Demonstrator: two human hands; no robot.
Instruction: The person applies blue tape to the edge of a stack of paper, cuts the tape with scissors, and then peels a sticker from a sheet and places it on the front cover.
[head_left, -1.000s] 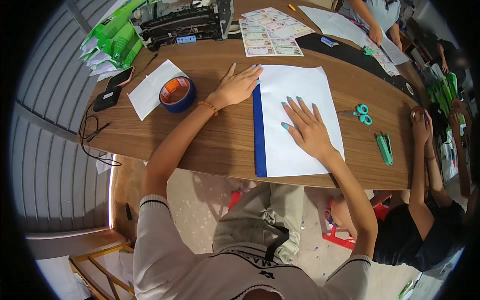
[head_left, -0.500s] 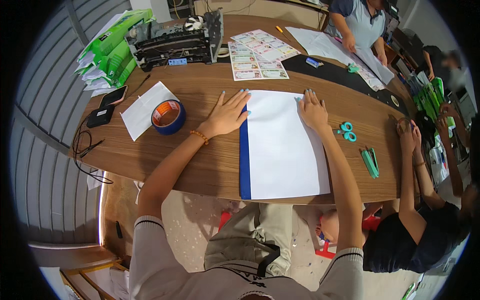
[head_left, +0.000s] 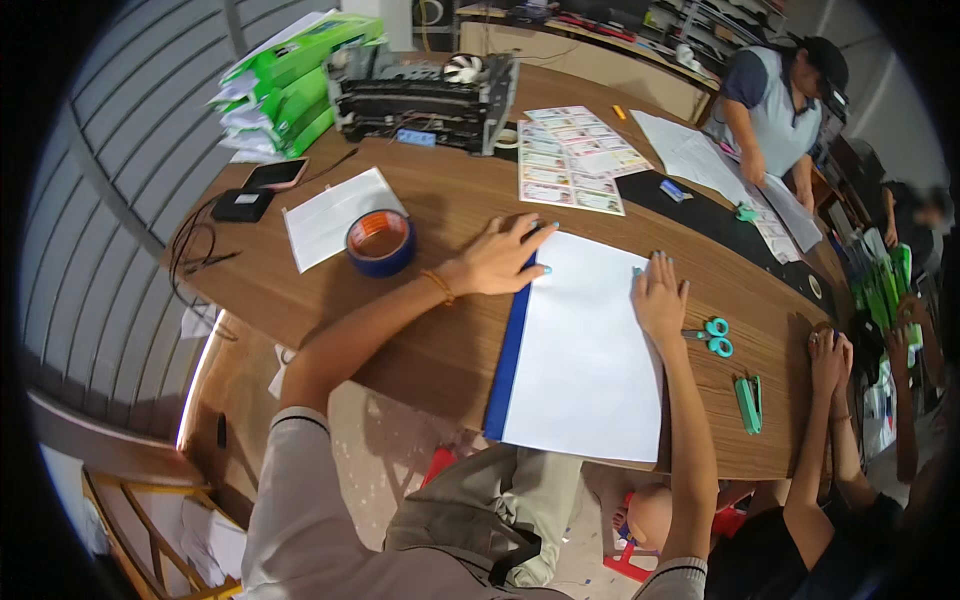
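The left hand (head_left: 500, 258) is spread, grasping nothing; its fingers reach to the upper left corner of the paper (head_left: 590, 350), and the thumb tip rests lower, by the blue strip (head_left: 510, 365) along the paper's left side. The right hand (head_left: 660, 305) is laid palm down, released too, its fingers closer together and slightly bent, touching the paper's upper right edge. The paper lies on the surface (head_left: 455, 335), its lower end at the near edge. The left forearm slants inward, elbow out, a beaded bracelet (head_left: 438, 287) at the wrist; the right forearm runs nearly straight ahead. Tape (head_left: 380, 262) sits near the left forearm; scissors (head_left: 719, 346) and a stapler (head_left: 749, 404) lie right of the right arm.
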